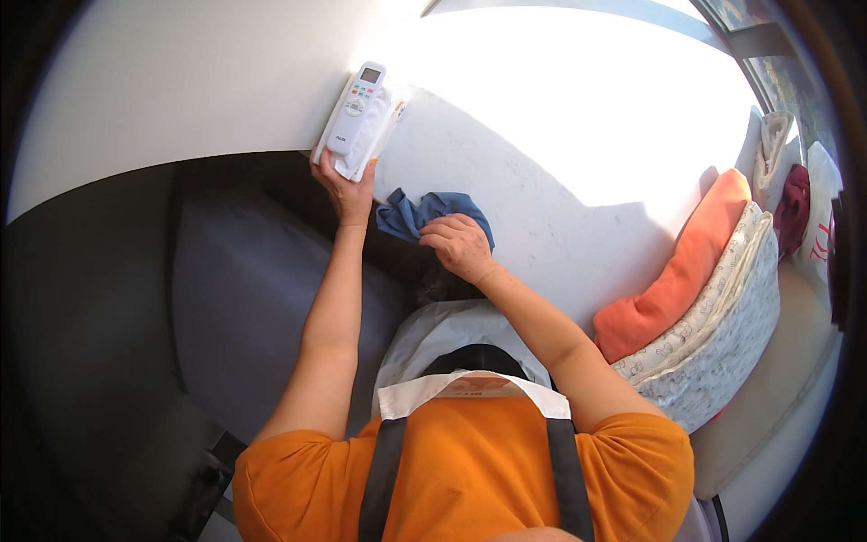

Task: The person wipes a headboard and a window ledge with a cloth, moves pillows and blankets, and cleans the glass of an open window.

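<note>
My left hand (pixel 347 193) grips the near end of a white soft packet (pixel 379 125), perhaps of tissues or wipes. On top of the packet lies a white AUX remote control (pixel 355 112), its small grey display at the far end. The thumb is at the packet's right side and the fingers are at its left. Lower and to the right, my right hand (pixel 460 244) holds a crumpled blue cloth (pixel 464 203) against the edge of a white marbled surface (pixel 528 237). Part of the cloth is hidden under my fingers.
Folded bedding (pixel 711 345) with a printed pattern and an orange cushion or blanket (pixel 677 284) lie on the right. A white plastic bag (pixel 818 217) stands behind them by a window (pixel 789 88). A pale panel (pixel 176 74) fills the upper left. Strong sunlight whitens the far surface.
</note>
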Demonstrator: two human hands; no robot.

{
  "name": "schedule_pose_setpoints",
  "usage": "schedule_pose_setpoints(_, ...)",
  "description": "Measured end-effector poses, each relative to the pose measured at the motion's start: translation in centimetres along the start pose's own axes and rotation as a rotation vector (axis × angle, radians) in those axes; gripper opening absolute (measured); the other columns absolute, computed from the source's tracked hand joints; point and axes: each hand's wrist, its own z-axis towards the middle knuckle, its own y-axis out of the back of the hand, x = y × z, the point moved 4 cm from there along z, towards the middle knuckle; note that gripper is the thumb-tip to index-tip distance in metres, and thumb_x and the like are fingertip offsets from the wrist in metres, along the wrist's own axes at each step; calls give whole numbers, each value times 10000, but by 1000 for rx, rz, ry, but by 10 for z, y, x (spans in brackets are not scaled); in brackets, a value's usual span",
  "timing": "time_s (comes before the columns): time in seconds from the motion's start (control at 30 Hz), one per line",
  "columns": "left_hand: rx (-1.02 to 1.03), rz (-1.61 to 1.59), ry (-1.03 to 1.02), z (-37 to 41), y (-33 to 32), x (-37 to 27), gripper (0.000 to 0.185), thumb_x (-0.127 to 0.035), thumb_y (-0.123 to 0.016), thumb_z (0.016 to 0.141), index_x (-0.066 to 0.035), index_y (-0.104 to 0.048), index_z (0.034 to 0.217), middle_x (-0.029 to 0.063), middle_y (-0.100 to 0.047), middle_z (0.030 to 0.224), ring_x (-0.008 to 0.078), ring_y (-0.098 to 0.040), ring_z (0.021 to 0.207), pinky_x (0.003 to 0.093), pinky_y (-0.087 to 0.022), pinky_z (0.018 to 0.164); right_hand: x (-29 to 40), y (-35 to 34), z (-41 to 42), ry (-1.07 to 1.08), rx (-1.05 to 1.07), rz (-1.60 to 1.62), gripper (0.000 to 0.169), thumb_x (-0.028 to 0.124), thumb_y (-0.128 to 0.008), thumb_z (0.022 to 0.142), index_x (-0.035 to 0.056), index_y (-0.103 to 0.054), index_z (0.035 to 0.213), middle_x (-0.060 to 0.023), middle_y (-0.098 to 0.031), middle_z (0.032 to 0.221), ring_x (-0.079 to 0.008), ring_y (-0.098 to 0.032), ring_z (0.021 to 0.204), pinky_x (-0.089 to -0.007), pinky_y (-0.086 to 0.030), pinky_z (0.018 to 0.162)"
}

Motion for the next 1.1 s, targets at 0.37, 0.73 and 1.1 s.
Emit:
schedule_pose_setpoints(0.37, 43, -2, 302, -13, 3, -10, 978, -233, -749, 806, -10, -73, 1478, 286, -236, 1476, 421, -283, 1356, 463, -267, 1106, -87, 166, -40, -704, -438, 498, 326, -59, -410, 788, 13, -675, 962, -62, -694, 909, -119, -621, 852, -244, -484, 797)
schedule_pose_setpoints(0.73, 269, -77, 346, -100, 18, -68, 654, -110, -593, 891, 10, -256, 1439, 240, -345, 1414, 347, -418, 1277, 429, -353, 1057, -220, 224, -104, -444, -550, -740, 483, 50, -624, 692, 102, -638, 1173, -105, -604, 1240, -294, -576, 1090, -396, -457, 953)
schedule_pose_setpoints(1.1, 315, -150, 133, -93, -14, -96, 337, -71, -531, 903, 2, -520, 1232, 188, -517, 1260, 349, -482, 1186, 424, -380, 1013, 18, 13, -79, -238, -172, -112, 165, 84, -606, 735, 148, -712, 844, 63, -674, 1016, -147, -598, 1006, -313, -461, 902)
